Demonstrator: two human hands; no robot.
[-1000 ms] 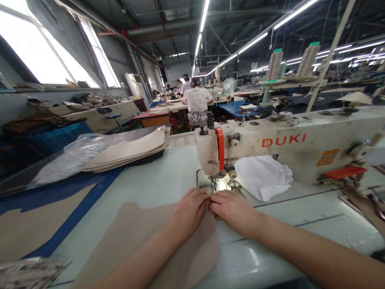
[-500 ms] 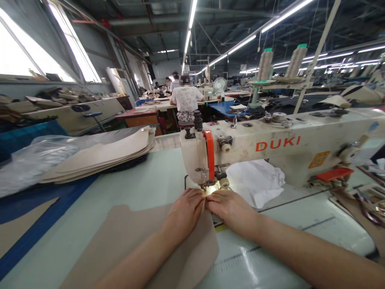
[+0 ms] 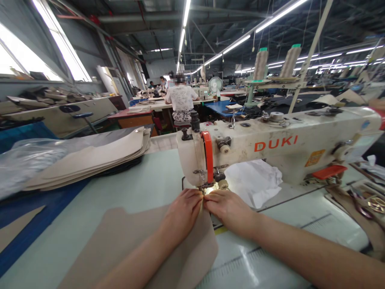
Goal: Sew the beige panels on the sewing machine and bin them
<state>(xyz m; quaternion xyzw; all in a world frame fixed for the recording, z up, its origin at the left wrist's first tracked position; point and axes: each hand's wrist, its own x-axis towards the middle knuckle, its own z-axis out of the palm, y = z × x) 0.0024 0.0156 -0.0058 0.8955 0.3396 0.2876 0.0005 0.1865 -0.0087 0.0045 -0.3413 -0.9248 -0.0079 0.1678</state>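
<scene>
A beige fabric panel lies on the pale green table, its far edge under the head of a white sewing machine. My left hand is closed on the panel's edge, fingers bunched just in front of the needle area. Close against it, my right hand pinches the same edge from the other side. The fingertips of both hands nearly meet below the presser foot, which is mostly hidden. A small lamp lights that spot.
Stacked beige panels and clear plastic lie at the left. Crumpled white cloth sits under the machine arm. Thread cones stand behind at the right. A tray with scissors is at the far right. A person sits ahead.
The view has shifted slightly to the right. Both hands keep their grip on the panel at the needle, with little visible movement. Something red has appeared at the right edge.
</scene>
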